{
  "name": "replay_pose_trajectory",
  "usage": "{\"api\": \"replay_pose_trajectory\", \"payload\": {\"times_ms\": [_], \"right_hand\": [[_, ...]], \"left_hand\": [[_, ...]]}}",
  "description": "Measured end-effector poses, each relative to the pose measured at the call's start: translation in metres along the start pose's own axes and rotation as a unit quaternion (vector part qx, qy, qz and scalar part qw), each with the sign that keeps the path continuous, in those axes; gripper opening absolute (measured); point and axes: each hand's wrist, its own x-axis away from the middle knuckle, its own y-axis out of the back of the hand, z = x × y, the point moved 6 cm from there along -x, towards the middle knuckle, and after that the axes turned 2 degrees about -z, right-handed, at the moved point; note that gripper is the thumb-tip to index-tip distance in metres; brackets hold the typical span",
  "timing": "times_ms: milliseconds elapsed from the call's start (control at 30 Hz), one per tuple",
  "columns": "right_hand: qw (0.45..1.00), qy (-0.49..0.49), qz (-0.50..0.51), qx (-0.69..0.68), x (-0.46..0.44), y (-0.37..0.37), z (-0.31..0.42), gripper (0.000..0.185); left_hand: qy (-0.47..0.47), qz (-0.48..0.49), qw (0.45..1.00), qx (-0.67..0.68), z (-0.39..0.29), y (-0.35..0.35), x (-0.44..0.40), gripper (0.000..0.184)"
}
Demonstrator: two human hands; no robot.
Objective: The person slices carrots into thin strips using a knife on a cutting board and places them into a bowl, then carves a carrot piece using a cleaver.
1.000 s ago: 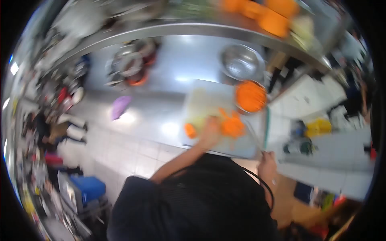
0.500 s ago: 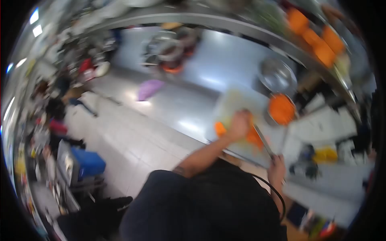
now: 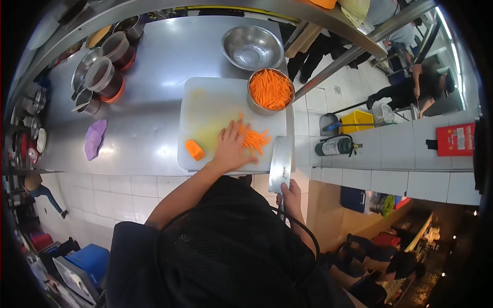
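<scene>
Steel cleaver (one), right hand

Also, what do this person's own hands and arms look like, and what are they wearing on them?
Both the left hand and the right hand are ungloved, and the forearms are uncovered. A dark, plain-looking fabric sleeve ends above the left forearm; the right sleeve's edge cannot be made out. A thin black cord loops past the right forearm.
</scene>
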Motion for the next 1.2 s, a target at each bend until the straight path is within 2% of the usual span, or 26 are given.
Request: {"api": "replay_pose_trajectory", "payload": {"times_ms": [33,100,133,200,333,400,533,633,700,767,800,833,867,900,933,967,1200], "right_hand": [[1.0,-0.008,0.003,-0.011,-0.006,-0.003,-0.001,0.011],[1.0,-0.011,0.01,-0.014,-0.016,-0.012,0.001,0.012],[1.0,-0.013,0.007,-0.012,-0.02,-0.016,0.005,0.012],[1.0,-0.009,0.024,0.0,-0.025,-0.025,0.011,0.013],[0.999,-0.013,0.031,0.026,-0.027,-0.041,0.019,0.013],[0.999,-0.013,0.041,0.014,-0.031,-0.05,0.011,0.012],[0.996,0.007,0.083,0.022,-0.029,-0.074,0.013,0.012],[0.993,-0.019,0.097,0.059,-0.026,-0.088,0.015,0.012],[0.993,0.001,0.088,0.078,-0.038,-0.084,0.002,0.015],[0.987,0.015,0.062,0.146,-0.035,-0.082,0.01,0.021],[0.979,0.017,0.062,0.195,-0.029,-0.087,0.026,0.024],[0.992,-0.05,0.026,0.111,-0.037,-0.082,0.007,0.028],[0.988,-0.002,0.031,0.15,-0.045,-0.085,0.014,0.024],[0.987,0.035,0.145,0.061,-0.052,-0.093,0.011,0.02],[0.983,0.051,0.148,0.101,-0.056,-0.091,0.012,0.014],[0.985,0.012,0.146,0.095,-0.051,-0.096,0.018,0.011],[0.971,0.006,0.195,0.137,-0.063,-0.102,0.024,0.015]], "left_hand": [[-0.004,0.005,1.0,0.002,-0.005,0.0,0.002,0.087],[-0.002,0.119,0.992,-0.045,-0.009,-0.009,0.004,0.109],[-0.001,0.12,0.992,-0.042,-0.006,-0.019,0.001,0.109],[0.017,-0.01,0.999,-0.026,0.003,-0.024,-0.012,0.107],[0.05,-0.003,0.999,-0.008,0.01,-0.033,-0.015,0.104],[0.085,-0.067,0.993,0.05,0.01,-0.029,-0.01,0.101],[0.122,-0.075,0.989,0.03,0.0,-0.039,-0.014,0.097],[0.147,-0.112,0.981,0.062,0.001,-0.043,-0.016,0.091],[0.149,-0.119,0.979,0.069,-0.005,-0.043,-0.017,0.077],[0.154,-0.112,0.972,0.135,-0.004,-0.043,-0.018,0.065],[0.132,-0.191,0.967,0.105,-0.003,-0.048,-0.014,0.058],[0.173,-0.151,0.957,0.179,-0.003,-0.033,-0.015,0.055],[0.19,-0.166,0.953,0.168,0.001,-0.033,-0.015,0.048],[0.236,-0.157,0.924,0.257,-0.002,-0.017,-0.011,0.047],[0.201,-0.199,0.939,0.195,0.0,-0.026,-0.01,0.047],[0.158,-0.23,0.95,0.141,-0.001,-0.039,-0.011,0.046],[0.203,-0.256,0.933,0.152,0.003,-0.04,-0.01,0.04]]}}
